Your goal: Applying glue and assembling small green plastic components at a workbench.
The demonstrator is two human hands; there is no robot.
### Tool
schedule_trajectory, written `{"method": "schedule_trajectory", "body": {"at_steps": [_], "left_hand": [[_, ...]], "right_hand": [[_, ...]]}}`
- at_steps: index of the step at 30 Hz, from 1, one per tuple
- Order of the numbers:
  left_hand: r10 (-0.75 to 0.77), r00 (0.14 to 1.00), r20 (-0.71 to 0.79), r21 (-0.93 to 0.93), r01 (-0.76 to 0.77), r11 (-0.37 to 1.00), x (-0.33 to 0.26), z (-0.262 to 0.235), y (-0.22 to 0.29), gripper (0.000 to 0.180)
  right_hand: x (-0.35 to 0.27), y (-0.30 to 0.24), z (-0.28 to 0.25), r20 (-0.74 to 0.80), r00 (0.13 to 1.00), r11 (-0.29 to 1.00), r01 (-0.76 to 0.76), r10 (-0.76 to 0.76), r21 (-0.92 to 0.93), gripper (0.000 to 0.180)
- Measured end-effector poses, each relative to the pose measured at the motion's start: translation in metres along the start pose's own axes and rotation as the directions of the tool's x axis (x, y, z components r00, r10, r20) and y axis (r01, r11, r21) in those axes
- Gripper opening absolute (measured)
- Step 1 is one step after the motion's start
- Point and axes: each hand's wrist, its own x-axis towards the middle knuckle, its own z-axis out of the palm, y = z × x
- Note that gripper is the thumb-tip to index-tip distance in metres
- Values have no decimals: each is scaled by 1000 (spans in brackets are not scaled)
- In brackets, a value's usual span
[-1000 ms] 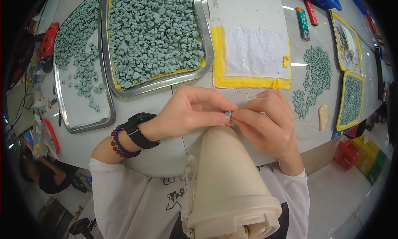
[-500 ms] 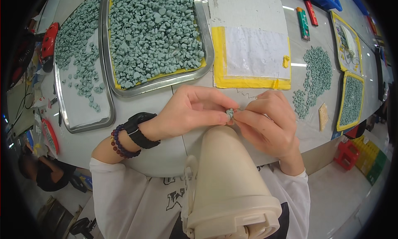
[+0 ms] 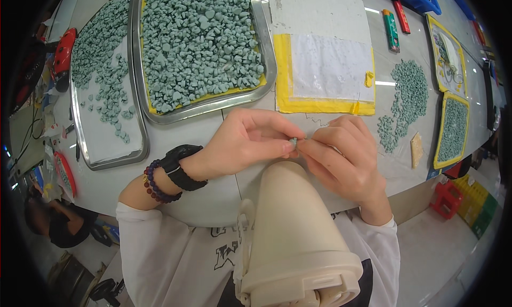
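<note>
Leftward, outer edge: a red case with black spots point(image 3: 65, 54) lies beside the trays; below it, a co-worker in black point(image 3: 66, 229) is partly visible.
Left tray: a metal-rimmed tray point(image 3: 98, 139) is half covered with green pieces point(image 3: 101, 51), thinning toward its lower end.
Middle tray: a second metal tray point(image 3: 218, 104) carries a dense layer of similar pieces.
Left wrist: a black watch point(image 3: 184, 167) and a dark bead bracelet point(image 3: 154, 184) are worn.
Left hand: the left hand point(image 3: 245, 144) pinches a small green piece point(image 3: 294, 142) between thumb and index finger.
Workpiece position: above the narrow end of a beige lidded bottle point(image 3: 301, 216), between both hands.
Board: a pale board point(image 3: 330, 67) with yellow edging lies beyond the hands.
Right hand: the right hand point(image 3: 346, 158) has thumb and index fingertips closed together at the workpiece; whether they grip it cannot be told.
Right side: a green lighter point(image 3: 391, 32) and a red lighter point(image 3: 401, 17) lie above a loose green heap point(image 3: 409, 94).
Far right: a yellow-edged tray point(image 3: 439, 131) holds more pieces.
</note>
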Motion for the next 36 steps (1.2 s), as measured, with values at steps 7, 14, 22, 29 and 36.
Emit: {"method": "schedule_trajectory", "body": {"at_steps": [7, 14, 22, 29, 36], "left_hand": [[78, 997, -5, -65, -78, 995, -1, 1, -1, 23], [179, 984, -10, -67, -179, 982, -2, 4, -5, 24], [270, 963, -2, 52, -270, 961, -2, 2, -10, 26], [305, 952, 10, 118, -304, 945, -2, 1, -10, 26], [296, 954, -41, 70, -293, 954, -3, 5, -11, 26]], "right_hand": [[-1, 3, -2, -9, 997, 997, -70, 71, 34, 31], [0, 1, -1, -6, 992, 991, -123, 124, 59, 30], [2, 0, 1, -1, 987, 984, -161, 161, 81, 22], [0, 1, 0, 26, 980, 972, -197, 196, 129, 28], [1, 0, 4, -4, 985, 982, -173, 174, 74, 27]]}}
